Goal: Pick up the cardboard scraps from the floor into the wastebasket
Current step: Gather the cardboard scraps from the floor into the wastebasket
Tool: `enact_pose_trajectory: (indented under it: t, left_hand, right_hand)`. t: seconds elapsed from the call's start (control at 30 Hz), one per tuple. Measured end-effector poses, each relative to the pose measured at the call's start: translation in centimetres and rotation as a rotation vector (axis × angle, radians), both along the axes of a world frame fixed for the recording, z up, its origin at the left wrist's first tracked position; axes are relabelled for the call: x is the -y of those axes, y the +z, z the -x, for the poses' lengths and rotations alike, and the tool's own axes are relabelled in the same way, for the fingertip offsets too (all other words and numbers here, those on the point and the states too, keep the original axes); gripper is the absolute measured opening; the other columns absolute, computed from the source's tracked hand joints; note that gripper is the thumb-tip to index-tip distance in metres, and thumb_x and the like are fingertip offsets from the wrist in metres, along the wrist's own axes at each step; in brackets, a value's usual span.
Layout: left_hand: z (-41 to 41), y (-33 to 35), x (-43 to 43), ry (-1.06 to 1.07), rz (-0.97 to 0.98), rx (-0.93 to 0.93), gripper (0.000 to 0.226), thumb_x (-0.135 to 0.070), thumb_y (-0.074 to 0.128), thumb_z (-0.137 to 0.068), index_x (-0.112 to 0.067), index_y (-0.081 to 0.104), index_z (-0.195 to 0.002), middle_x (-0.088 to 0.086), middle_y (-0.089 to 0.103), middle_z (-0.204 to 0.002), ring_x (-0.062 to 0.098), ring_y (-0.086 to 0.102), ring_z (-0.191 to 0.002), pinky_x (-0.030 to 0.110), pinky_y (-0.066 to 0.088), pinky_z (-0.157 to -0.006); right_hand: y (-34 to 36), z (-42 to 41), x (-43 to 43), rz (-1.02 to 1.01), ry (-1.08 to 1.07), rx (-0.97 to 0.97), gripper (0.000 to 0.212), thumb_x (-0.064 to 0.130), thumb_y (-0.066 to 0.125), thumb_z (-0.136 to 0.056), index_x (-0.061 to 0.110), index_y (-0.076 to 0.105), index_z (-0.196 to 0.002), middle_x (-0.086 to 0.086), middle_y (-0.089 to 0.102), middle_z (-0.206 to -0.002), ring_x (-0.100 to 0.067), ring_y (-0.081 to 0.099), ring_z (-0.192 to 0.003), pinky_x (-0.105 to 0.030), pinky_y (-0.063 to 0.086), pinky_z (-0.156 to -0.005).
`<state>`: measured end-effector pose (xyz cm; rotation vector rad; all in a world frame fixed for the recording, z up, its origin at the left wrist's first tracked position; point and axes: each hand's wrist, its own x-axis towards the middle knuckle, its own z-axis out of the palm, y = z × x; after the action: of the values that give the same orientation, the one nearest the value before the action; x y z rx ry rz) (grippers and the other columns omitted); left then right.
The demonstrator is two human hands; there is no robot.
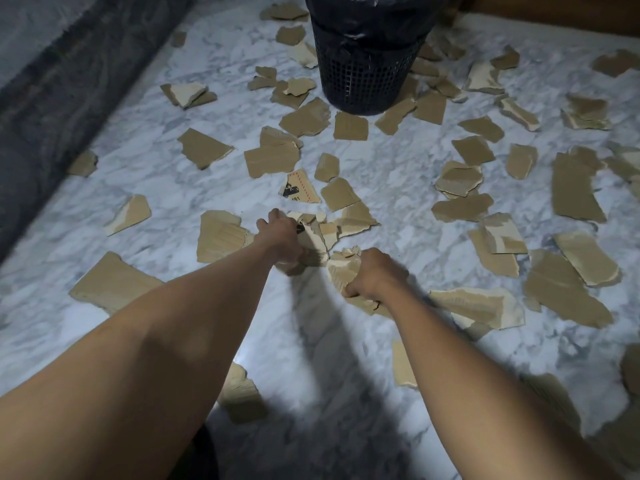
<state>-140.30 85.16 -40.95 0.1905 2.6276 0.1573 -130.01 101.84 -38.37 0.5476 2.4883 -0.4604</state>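
Note:
Several torn brown cardboard scraps (pixel 204 147) lie scattered over the white marble floor (pixel 145 174). A dark mesh wastebasket (pixel 367 74) with a black bag liner stands at the top centre, ringed by scraps. My left hand (pixel 280 237) grips a bunch of scraps (pixel 313 242) low over the floor's middle. Just to its right, my right hand (pixel 375 273) grips another bunch of scraps (pixel 343 268). Both arms reach forward from the bottom of the view.
A dark grey band (pixel 69 74) runs diagonally along the floor's left side. A brown wooden edge (pixel 554 3) shows at the top right. One scrap with black and red print (pixel 299 188) lies ahead of my left hand. A dark patch sits at the bottom.

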Motion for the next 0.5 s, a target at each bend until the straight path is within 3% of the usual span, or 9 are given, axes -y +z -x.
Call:
enact_pose_trajectory:
  t: [0.13, 0.23, 0.27, 0.33, 0.4, 0.5]
  left_hand:
    - [0.4, -0.1, 0.0, 0.014, 0.032, 0.042, 0.061, -0.040, 0.070, -0.081, -0.007, 0.048, -0.127, 0.013, 0.040, -0.128, 0.035, 0.039, -0.119, 0.042, 0.039, -0.092]
    - [0.2, -0.5, 0.2, 0.004, 0.051, 0.044, 0.063, -0.046, 0.069, -0.079, -0.011, 0.049, -0.127, 0.011, 0.043, -0.128, 0.035, 0.036, -0.122, 0.049, 0.036, -0.099]
    - [0.2, -0.6, 0.4, 0.007, 0.046, 0.040, 0.061, -0.048, 0.069, -0.079, -0.012, 0.050, -0.125, 0.011, 0.044, -0.127, 0.035, 0.036, -0.122, 0.049, 0.036, -0.100]
    - [0.1, -0.7, 0.9, 0.029, 0.005, 0.034, 0.055, -0.046, 0.069, -0.080, -0.013, 0.052, -0.121, 0.010, 0.046, -0.125, 0.034, 0.038, -0.120, 0.047, 0.038, -0.098]
    - [0.0, -0.6, 1.3, 0.086, -0.123, 0.064, 0.050, -0.043, 0.075, -0.079, -0.014, 0.056, -0.115, 0.007, 0.055, -0.119, 0.030, 0.048, -0.113, 0.041, 0.045, -0.096]
    - [0.2, -0.2, 1.7, 0.168, -0.305, 0.114, 0.052, -0.038, 0.085, -0.073, -0.012, 0.061, -0.112, 0.005, 0.064, -0.110, 0.027, 0.060, -0.102, 0.034, 0.051, -0.088]
  right_hand:
    - [-0.5, 2.2, -0.4, -0.110, 0.096, -0.215, 0.051, 0.034, 0.081, -0.076, 0.021, 0.061, -0.121, 0.000, 0.041, -0.140, -0.031, 0.040, -0.128, -0.049, 0.038, -0.098]
    - [-1.0, 3.4, -1.1, -0.091, 0.283, -0.140, 0.067, 0.040, 0.079, -0.074, 0.017, 0.057, -0.132, 0.005, 0.022, -0.160, -0.030, 0.018, -0.147, -0.056, 0.028, -0.110]
    - [-1.1, 3.6, -1.3, -0.067, 0.287, -0.096, 0.072, 0.042, 0.080, -0.071, 0.018, 0.054, -0.133, 0.002, 0.028, -0.159, -0.030, 0.019, -0.148, -0.056, 0.028, -0.111]
    - [-0.8, 3.8, -1.5, -0.063, 0.245, -0.087, 0.071, 0.041, 0.082, -0.067, 0.022, 0.053, -0.129, -0.007, 0.052, -0.139, -0.031, 0.043, -0.133, -0.050, 0.037, -0.104]
    - [-0.3, 3.8, -1.6, -0.094, 0.246, -0.122, 0.058, 0.038, 0.080, -0.073, 0.021, 0.056, -0.124, -0.008, 0.057, -0.122, -0.030, 0.052, -0.116, -0.043, 0.041, -0.097]
    - [0.1, 4.2, -1.5, -0.143, 0.299, -0.138, 0.052, 0.033, 0.078, -0.077, 0.019, 0.057, -0.122, -0.007, 0.061, -0.118, -0.030, 0.057, -0.112, -0.043, 0.039, -0.094]
